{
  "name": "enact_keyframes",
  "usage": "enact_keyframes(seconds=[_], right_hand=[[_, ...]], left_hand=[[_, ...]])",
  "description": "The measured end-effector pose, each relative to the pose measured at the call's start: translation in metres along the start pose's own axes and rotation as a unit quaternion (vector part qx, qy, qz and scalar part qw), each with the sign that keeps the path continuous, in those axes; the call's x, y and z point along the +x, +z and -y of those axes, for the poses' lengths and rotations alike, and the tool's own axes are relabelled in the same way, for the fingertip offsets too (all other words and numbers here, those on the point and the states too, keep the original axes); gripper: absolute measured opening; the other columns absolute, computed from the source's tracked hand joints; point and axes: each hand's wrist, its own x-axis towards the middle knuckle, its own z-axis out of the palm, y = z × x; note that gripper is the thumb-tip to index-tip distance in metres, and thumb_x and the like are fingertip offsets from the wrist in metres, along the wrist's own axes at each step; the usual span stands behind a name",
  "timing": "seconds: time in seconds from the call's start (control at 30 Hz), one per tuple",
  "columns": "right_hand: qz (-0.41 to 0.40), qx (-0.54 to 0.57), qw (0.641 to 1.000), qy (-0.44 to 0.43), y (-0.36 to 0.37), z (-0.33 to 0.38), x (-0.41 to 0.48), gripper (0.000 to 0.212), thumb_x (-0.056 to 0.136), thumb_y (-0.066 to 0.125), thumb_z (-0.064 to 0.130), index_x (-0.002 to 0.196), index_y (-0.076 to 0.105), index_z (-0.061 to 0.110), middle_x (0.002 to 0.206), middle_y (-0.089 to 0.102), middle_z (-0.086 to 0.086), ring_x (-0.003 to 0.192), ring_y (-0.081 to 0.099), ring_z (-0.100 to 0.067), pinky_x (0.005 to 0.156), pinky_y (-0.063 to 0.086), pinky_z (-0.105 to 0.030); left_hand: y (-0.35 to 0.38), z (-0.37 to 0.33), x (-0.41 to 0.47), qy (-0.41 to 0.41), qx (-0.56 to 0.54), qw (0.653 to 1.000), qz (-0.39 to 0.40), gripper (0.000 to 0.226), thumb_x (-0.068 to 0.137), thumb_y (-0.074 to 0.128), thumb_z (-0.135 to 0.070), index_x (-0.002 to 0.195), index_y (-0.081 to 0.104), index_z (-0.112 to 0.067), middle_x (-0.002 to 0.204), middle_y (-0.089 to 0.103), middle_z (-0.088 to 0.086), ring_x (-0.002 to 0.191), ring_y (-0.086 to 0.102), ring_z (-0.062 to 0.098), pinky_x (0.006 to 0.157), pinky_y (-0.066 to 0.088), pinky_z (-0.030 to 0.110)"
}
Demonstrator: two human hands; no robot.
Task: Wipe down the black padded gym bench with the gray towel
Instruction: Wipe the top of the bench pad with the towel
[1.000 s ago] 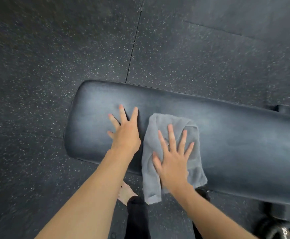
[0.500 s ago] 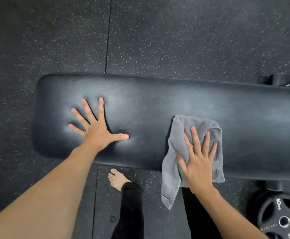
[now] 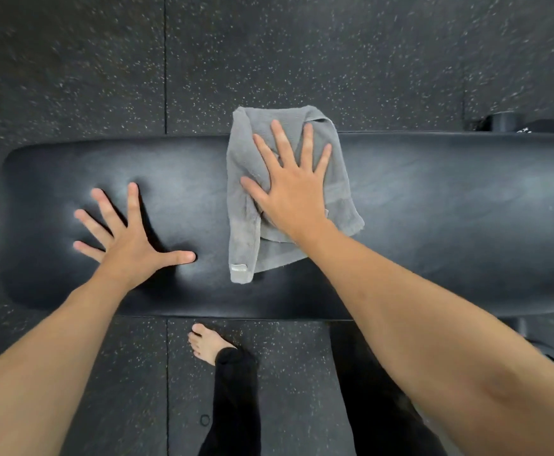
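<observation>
Nearest to me, my bare foot (image 3: 208, 347) stands on the speckled rubber floor (image 3: 71, 60), just short of the near edge of the bench (image 3: 450, 209). The bench is a gym bench, so I keep that name for it. Its long axis runs left to right across my view, with its rounded end off to my left and the rest running out of sight to my right.

My left hand (image 3: 130, 241) lies flat on the padding near that left end, fingers spread wide and thumb out, holding nothing. It looks like a brace rather than a working hand.

Further in, my right hand (image 3: 293, 189) is spread flat, palm down, pressing the gray towel (image 3: 246, 179) against the bench. It pins the cloth rather than pinching it. The towel is bunched and folded. Its tagged corner trails back toward the near edge, and its far end hangs past the far edge, over the floor.

What the coming move turns on, as I judge it: the towel sits about midway along the part of the bench I can see. A long stretch of bare padding lies to its right, along the bench's length. My right hand is already on the towel and nearer that stretch, so the sweep is its to make.

Beyond the far edge, at the right, some dark gym gear (image 3: 512, 125) sits on the floor, too small to name.
</observation>
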Motion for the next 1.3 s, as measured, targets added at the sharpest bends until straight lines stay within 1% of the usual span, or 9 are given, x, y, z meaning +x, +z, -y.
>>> enact_keyframes(seconds=[0.1,0.17,0.27,0.37,0.63,0.77,0.93,1.13,1.3], right_hand=[[-0.005,-0.004,1.000,-0.015,-0.008,-0.032,-0.002,0.067,0.100,0.034,0.064,0.159,0.032,0.032,0.170,0.022,0.003,0.157,0.009,-0.041,0.121,0.005,-0.071],[-0.011,-0.004,1.000,-0.001,-0.014,-0.058,-0.010,0.065,0.101,0.034,0.062,0.159,0.032,0.031,0.171,0.021,0.003,0.158,0.009,-0.040,0.122,0.004,-0.070],[-0.018,0.000,1.000,0.024,-0.025,-0.111,-0.021,0.064,0.102,0.035,0.060,0.158,0.035,0.029,0.170,0.022,0.003,0.158,0.009,-0.040,0.121,0.003,-0.070],[-0.010,0.014,0.997,0.069,-0.037,-0.160,-0.022,0.064,0.103,0.034,0.060,0.157,0.036,0.028,0.171,0.021,0.005,0.158,0.006,-0.038,0.122,0.001,-0.069],[-0.006,0.016,0.996,0.086,-0.030,-0.146,-0.095,0.066,0.102,0.035,0.058,0.162,0.024,0.030,0.172,0.013,0.001,0.157,0.002,-0.044,0.123,0.003,-0.068],[0.026,-0.005,1.000,-0.004,-0.017,-0.153,-0.185,0.069,0.099,0.042,0.055,0.162,0.025,0.030,0.172,0.015,-0.003,0.157,0.004,-0.046,0.120,0.012,-0.071],[0.047,-0.029,0.996,-0.063,-0.025,-0.200,-0.200,0.073,0.096,0.048,0.055,0.162,0.024,0.033,0.172,0.017,0.000,0.158,0.007,-0.041,0.121,0.016,-0.069],[0.005,0.005,0.996,0.084,-0.040,-0.268,-0.209,0.065,0.101,0.039,0.054,0.159,0.034,0.025,0.170,0.021,-0.002,0.157,0.005,-0.043,0.122,0.007,-0.070],[-0.016,0.007,0.991,0.133,-0.038,-0.248,-0.190,0.064,0.100,0.041,0.054,0.158,0.034,0.030,0.170,0.022,-0.003,0.155,0.007,-0.049,0.118,0.005,-0.076]], left_hand=[[0.004,-0.041,-0.010,0.049,-0.002,0.999,-0.002,0.131,0.076,0.089,-0.026,0.160,-0.012,-0.039,0.164,-0.036,0.006,0.152,-0.026,0.042,0.118,0.001,0.072],[0.016,-0.090,-0.019,0.141,0.010,0.990,0.003,0.123,0.079,0.085,-0.020,0.161,-0.005,-0.039,0.166,-0.033,0.000,0.154,-0.024,0.039,0.118,0.002,0.073],[0.045,-0.175,-0.037,0.172,0.020,0.982,0.075,0.140,0.071,0.089,-0.035,0.157,-0.022,-0.036,0.159,-0.046,0.005,0.147,-0.036,0.045,0.115,-0.002,0.078],[0.071,-0.214,-0.046,0.115,0.083,0.984,0.108,0.174,0.048,0.093,-0.063,0.145,-0.046,-0.021,0.144,-0.058,0.022,0.135,-0.046,0.055,0.109,-0.010,0.081],[0.080,-0.215,-0.044,0.107,0.098,0.985,0.094,0.182,0.039,0.093,-0.066,0.142,-0.049,-0.018,0.143,-0.057,0.026,0.133,-0.044,0.059,0.106,-0.011,0.081],[0.084,-0.218,-0.043,0.088,0.117,0.985,0.091,0.185,0.034,0.092,-0.068,0.140,-0.052,-0.020,0.142,-0.058,0.025,0.133,-0.045,0.058,0.108,-0.012,0.079],[0.081,-0.224,-0.046,0.071,0.128,0.985,0.091,0.186,0.033,0.092,-0.070,0.138,-0.053,-0.019,0.145,-0.056,0.026,0.135,-0.042,0.059,0.109,-0.010,0.079],[0.079,-0.230,-0.052,0.065,0.133,0.986,0.082,0.186,0.032,0.093,-0.069,0.143,-0.048,-0.019,0.150,-0.050,0.026,0.139,-0.038,0.059,0.111,-0.007,0.079],[0.083,-0.228,-0.053,0.074,0.138,0.985,0.070,0.187,0.028,0.093,-0.069,0.146,-0.045,-0.020,0.152,-0.048,0.025,0.140,-0.036,0.058,0.111,-0.006,0.078]])
